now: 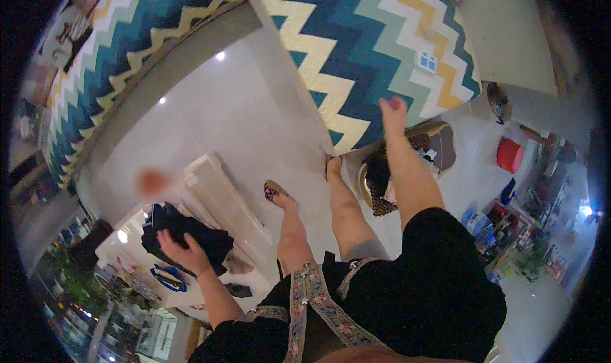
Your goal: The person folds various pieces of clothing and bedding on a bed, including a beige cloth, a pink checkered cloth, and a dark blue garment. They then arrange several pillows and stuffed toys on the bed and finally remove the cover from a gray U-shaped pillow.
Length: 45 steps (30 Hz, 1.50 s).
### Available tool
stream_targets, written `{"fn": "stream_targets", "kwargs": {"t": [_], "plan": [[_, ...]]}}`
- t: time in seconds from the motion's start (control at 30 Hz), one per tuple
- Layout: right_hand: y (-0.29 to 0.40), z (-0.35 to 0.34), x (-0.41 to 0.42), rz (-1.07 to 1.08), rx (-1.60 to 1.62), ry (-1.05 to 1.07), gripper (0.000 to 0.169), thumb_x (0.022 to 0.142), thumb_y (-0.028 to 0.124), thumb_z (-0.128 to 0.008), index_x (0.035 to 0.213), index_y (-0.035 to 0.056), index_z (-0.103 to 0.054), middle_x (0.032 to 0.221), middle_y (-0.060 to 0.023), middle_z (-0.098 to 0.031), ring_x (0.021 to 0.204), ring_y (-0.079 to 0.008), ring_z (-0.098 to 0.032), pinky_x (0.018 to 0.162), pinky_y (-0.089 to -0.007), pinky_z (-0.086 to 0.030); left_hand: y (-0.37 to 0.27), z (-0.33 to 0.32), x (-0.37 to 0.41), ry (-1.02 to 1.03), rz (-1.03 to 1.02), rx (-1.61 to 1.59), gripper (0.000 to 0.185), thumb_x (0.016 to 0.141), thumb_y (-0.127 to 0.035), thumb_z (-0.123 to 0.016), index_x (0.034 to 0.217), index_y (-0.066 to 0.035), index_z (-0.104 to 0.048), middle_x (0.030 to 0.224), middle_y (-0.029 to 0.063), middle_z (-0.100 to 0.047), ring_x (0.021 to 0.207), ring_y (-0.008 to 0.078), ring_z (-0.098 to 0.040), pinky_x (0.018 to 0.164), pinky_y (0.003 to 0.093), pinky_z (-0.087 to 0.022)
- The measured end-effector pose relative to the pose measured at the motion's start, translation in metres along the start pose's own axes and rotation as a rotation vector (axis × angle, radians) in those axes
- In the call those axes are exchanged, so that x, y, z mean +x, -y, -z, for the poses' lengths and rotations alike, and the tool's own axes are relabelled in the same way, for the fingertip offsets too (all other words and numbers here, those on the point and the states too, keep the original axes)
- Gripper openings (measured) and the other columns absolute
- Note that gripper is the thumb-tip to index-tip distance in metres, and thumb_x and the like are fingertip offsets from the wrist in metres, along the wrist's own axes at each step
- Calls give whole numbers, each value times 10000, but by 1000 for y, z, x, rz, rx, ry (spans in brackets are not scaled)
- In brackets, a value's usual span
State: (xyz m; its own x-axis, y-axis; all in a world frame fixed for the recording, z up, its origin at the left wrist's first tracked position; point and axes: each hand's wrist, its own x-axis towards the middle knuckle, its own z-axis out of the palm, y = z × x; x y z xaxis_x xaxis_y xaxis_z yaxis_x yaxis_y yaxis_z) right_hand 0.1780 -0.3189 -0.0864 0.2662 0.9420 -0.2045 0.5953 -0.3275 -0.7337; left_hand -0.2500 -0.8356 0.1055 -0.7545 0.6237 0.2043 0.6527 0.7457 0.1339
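Spread fingers mark my left hand [184,253], which is over a bundle of black cloth [210,239] on a white surface at the left; whether it touches the cloth is unclear. My right hand [395,112] is raised in front of a zigzag-patterned cloth [353,67] in teal, green, white and yellow. Its fingers look curled, and blur hides whether anything is between them. A small pale item with blue panes [427,62] shows against that cloth.
A long white box-like piece [229,205] stands beside the black bundle. Below my right forearm is a round container [365,186] with dark textured cloth. A red stool-like object [510,155] stands at the right, near cluttered items. Another zigzag cloth [138,24] hangs at upper left.
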Motion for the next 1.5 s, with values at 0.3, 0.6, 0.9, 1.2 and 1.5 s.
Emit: {"fn": "stream_targets", "kwargs": {"t": [0.3, 0.6, 0.9, 1.2, 1.5], "plan": [[12, 68, 219, 10, -329, 14, 1109, 619, 488, -911, 1503, 49, -404, 1392, -270, -535, 1306, -429, -514, 1088, -511, -433, -203, -25, -8, 457, -225, -284, 570, 815, -21, -692, 1369, -53, -562, 1425, 182, -570, 1304, 399, -526, 1121, 487, -394], [8, 43, 268, -7, -634, 154, 1120, 638, 532, -873, 1512, 49, -366, 1447, -232, -510, 1360, -425, -456, 1139, -494, -371, -257, -25, 1, 765, -268, -237, 508, 818, -30, -693, 1315, -74, -598, 1376, 177, -605, 1240, 382, -571, 1068, 461, -454], [4, 93, 156, -334, 184, 333, 935, 727, 217, -905, 1469, 4, -379, 1285, -137, -616, 1131, -244, -623, 891, -387, -554, -311, -78, 90, 771, -315, -401, 509, 821, -37, -685, 1322, -41, -597, 1344, 191, -620, 1236, 389, -575, 1076, 461, -442], [148, 249, 147, -249, 464, -19, 940, 729, 156, -903, 1479, -26, -368, 1307, -151, -585, 1166, -251, -594, 980, -375, -506, -334, -69, 191, 728, -266, -420, 523, 780, -47, -711, 1295, -59, -619, 1321, 160, -623, 1230, 353, -578, 1053, 445, -463], [304, 398, 447, 299, 664, -180, 765, 803, 198, -848, 1447, 46, -464, 1296, -94, -632, 1172, -213, -602, 1014, -351, -475, -373, -44, 167, 728, -116, -320, 500, 805, -86, -692, 1295, -23, -614, 1225, 190, -635, 1134, 366, -604, 990, 450, -486]]}}
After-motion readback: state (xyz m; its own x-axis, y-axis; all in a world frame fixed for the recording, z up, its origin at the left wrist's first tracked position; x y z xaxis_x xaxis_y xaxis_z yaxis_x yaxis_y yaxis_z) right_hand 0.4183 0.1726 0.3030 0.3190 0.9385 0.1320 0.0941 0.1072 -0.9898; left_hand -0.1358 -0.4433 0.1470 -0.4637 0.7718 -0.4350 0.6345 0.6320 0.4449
